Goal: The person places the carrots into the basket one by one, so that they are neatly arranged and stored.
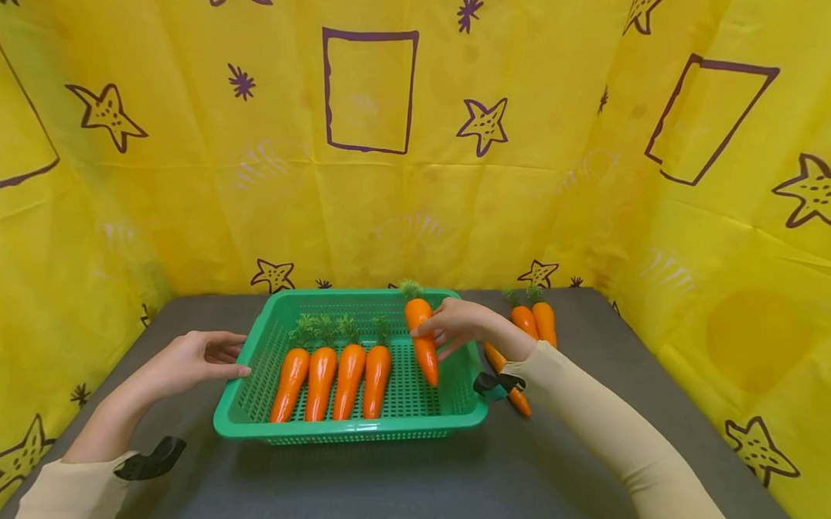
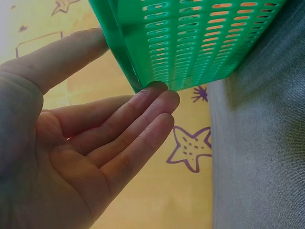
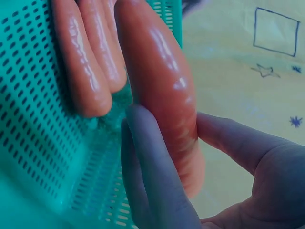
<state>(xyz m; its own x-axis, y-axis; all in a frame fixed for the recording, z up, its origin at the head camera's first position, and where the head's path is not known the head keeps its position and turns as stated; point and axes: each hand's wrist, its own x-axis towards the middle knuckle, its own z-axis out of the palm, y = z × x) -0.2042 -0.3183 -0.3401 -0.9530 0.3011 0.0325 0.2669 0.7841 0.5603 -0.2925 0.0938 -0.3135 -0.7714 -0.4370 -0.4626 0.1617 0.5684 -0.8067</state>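
My right hand point(image 1: 457, 323) pinches an orange carrot point(image 1: 425, 360) between thumb and fingers, holding it over the right part of a green plastic basket point(image 1: 408, 426). Its leafy green top points to the back and its tip toward me. In the right wrist view, the thumb presses one side of the carrot point(image 3: 159, 62) and the fingers the other. Several carrots point(image 1: 350, 373) lie side by side in the basket, tops toward the back. At the basket's left side is my left hand point(image 1: 188, 362), its fingers nearly straight. Thumb and fingertips point(image 2: 167, 100) touch the basket's rim and outer wall.
On the dark grey table point(image 1: 405, 491), right of the basket, more carrots point(image 1: 543, 321) lie partly behind my right forearm. One carrot tip point(image 1: 519, 402) shows below the wrist strap. A yellow cloth point(image 1: 529, 218) with drawn stars surrounds the table's back and sides.
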